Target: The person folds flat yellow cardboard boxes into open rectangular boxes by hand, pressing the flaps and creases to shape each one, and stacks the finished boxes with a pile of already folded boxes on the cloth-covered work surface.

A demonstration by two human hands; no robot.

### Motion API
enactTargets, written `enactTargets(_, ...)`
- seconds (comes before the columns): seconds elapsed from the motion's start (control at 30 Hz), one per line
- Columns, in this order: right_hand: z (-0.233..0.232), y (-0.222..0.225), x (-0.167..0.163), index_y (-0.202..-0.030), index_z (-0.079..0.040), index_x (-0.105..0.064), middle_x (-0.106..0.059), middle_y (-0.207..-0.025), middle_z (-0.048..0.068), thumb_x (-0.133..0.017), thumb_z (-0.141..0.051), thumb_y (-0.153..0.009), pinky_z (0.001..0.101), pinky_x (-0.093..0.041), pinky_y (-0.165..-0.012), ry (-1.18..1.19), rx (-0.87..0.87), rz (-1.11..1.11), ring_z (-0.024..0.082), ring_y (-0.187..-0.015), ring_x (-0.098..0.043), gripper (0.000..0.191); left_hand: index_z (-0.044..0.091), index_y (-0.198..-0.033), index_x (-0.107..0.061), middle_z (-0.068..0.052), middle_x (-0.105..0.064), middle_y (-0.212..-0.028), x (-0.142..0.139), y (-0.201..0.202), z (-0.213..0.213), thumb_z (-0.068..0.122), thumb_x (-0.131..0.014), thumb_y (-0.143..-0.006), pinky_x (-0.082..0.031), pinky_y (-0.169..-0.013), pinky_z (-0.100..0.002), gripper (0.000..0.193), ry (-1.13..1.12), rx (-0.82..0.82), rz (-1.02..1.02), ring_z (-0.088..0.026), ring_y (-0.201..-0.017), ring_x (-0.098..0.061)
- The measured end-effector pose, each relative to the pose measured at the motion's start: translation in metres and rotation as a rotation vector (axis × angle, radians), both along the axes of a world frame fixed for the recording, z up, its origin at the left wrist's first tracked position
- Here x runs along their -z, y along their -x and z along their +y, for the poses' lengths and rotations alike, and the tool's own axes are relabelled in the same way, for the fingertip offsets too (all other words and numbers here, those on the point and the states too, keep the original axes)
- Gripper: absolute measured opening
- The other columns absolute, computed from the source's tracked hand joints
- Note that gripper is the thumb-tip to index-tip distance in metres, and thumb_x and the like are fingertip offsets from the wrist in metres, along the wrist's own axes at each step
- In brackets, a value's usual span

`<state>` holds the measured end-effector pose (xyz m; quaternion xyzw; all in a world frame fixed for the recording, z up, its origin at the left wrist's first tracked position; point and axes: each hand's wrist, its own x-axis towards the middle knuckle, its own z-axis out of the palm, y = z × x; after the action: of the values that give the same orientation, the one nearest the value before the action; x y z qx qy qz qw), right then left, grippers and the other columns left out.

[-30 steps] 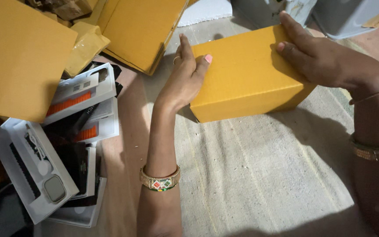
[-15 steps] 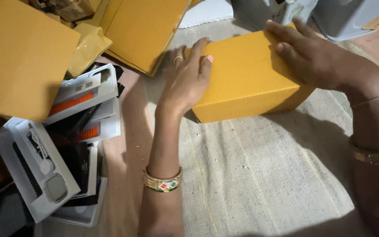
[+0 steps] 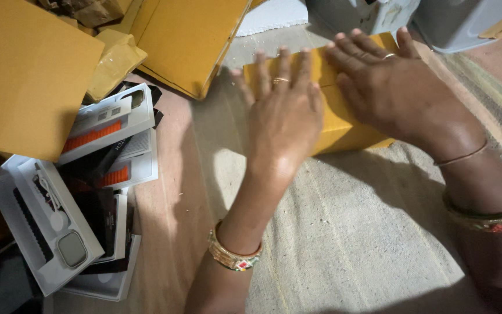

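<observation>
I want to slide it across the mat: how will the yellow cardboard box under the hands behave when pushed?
The yellow box looks stiff with flat faces, so it should slide, not roll. The left hand and right hand lie flat on top without denting it. The woven mat looks rough, so it may drag.

— What covers the floor?
— A pale woven mat (image 3: 350, 232), with a bare pinkish floor (image 3: 172, 192) strip left of it.
— And the light?
— Bright patches near, shadow far; grey bins (image 3: 454, 23) stand far right.
</observation>
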<state>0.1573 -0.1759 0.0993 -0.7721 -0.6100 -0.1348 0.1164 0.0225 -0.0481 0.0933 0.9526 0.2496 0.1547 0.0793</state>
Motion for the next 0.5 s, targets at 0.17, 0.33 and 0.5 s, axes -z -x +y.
enactTargets(0.17, 0.003, 0.013, -0.001, -0.155, -0.001, -0.040, -0.040, -0.162, 0.019, -0.043, -0.035, -0.104, 0.0633, -0.024, -0.118, 0.030, -0.031, -0.052, 0.030, -0.151, -0.035, 0.061, 0.002, -0.155, -0.038, -0.018, -0.038, -0.161, 0.013, -0.006, -0.012, 0.030, -0.038, -0.105, -0.014, -0.126, -0.059, 0.057, -0.103, 0.073, -0.089, -0.042, -0.154, -0.025)
enactTargets(0.33, 0.006, 0.013, -0.003, -0.156, -0.002, -0.038, -0.037, -0.161, 0.019, -0.041, -0.035, -0.105, 0.0618, -0.021, -0.118, 0.029, -0.011, 0.029, 0.033, -0.149, -0.031, 0.060, 0.000, -0.153, -0.039, -0.019, -0.039, -0.160, 0.016, -0.007, -0.007, 0.030, -0.038, -0.102, -0.015, -0.123, -0.063, 0.058, -0.100, 0.091, -0.085, -0.038, -0.152, -0.027)
enactTargets(0.5, 0.004, 0.008, 0.001, -0.157, -0.003, -0.037, -0.037, -0.161, 0.020, -0.032, -0.037, -0.109, 0.0583, -0.024, -0.120, 0.033, 0.035, -0.045, 0.035, -0.149, -0.033, 0.059, -0.002, -0.156, -0.030, -0.018, -0.030, -0.164, 0.014, -0.010, -0.003, 0.036, -0.029, -0.103, -0.009, -0.123, -0.064, 0.065, -0.089, 0.071, 0.002, -0.035, -0.154, -0.021)
